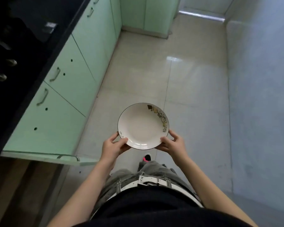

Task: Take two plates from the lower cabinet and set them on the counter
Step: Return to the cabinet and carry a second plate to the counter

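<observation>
A white plate point(142, 126) with a dark rim and a printed pattern along its right edge is held level over the floor, in front of my waist. My left hand point(114, 145) grips its near left rim and my right hand point(172, 144) grips its near right rim. Whether a second plate lies under it I cannot tell. The black counter point(31, 51) runs along the left, above the green lower cabinets point(75, 71). One cabinet door point(44, 155) stands open at the lower left, its wooden interior point(15, 185) partly visible.
A dark stove with knobs point(6, 69) sits on the counter at the left. More green cabinets point(146, 12) close off the far end. A pale wall point(261, 95) runs along the right. Glossy floor tiles point(179, 71) stretch ahead; my shoe point(147, 157) shows below the plate.
</observation>
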### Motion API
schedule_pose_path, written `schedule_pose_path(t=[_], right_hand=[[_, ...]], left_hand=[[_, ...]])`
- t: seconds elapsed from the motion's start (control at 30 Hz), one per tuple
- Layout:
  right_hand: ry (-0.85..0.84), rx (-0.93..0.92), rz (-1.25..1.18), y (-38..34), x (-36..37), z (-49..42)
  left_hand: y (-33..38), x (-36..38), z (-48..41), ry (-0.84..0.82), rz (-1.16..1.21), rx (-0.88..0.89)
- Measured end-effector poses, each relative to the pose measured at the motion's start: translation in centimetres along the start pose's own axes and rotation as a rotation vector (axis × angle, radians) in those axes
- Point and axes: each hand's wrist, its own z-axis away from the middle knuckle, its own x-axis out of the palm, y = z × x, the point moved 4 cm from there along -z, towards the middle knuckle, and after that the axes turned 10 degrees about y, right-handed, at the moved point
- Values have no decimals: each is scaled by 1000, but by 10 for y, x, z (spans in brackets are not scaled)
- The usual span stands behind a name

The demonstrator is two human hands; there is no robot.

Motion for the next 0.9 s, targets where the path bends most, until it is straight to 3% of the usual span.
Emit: schedule_pose_path(t=[0.4, 0.73, 0.9], right_hand=[[-190, -50, 101, -180, 115, -212], [-65, -120, 47, -371, 200, -377], [-17, -131, 61, -444, 223, -454]], left_hand=[[157, 107, -182, 123, 100, 55], [349, 241, -364, -14, 62, 103], [412, 301, -434, -18, 50, 86]])
